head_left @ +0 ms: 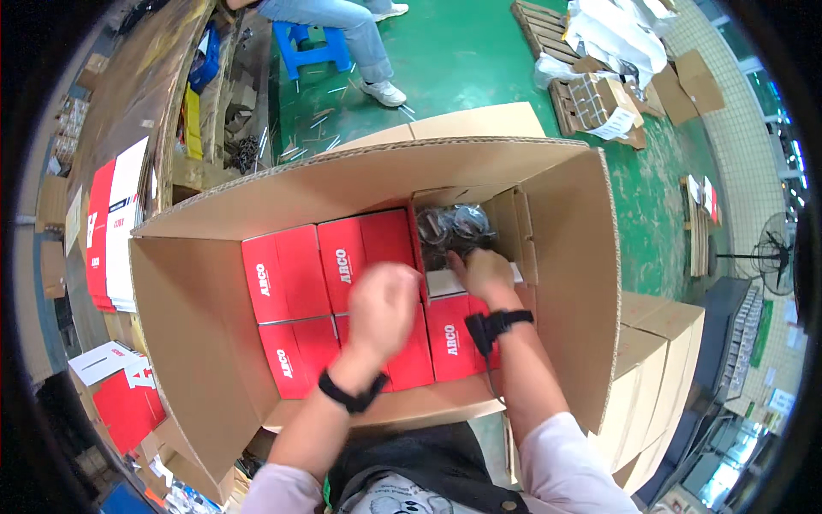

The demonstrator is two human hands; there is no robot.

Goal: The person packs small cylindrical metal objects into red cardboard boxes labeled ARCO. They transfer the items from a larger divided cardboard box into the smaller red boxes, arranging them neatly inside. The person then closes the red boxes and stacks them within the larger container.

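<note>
A large open cardboard carton stands in front of me with several red boxes packed in it. At its back right, one small box is open, with clear plastic bags of dark and shiny parts inside. My right hand reaches down at that box's white flap, fingers curled and thumb pointing at the bags; its fingertips are partly hidden. My left hand is over the middle red boxes, smeared by motion, so its fingers cannot be made out. Both wrists wear black bands.
Flattened red-and-white boxes lie stacked on the wooden table at left. Closed cartons stand at right. Behind are a seated person's leg, a blue stool and a loaded pallet. A fan stands far right.
</note>
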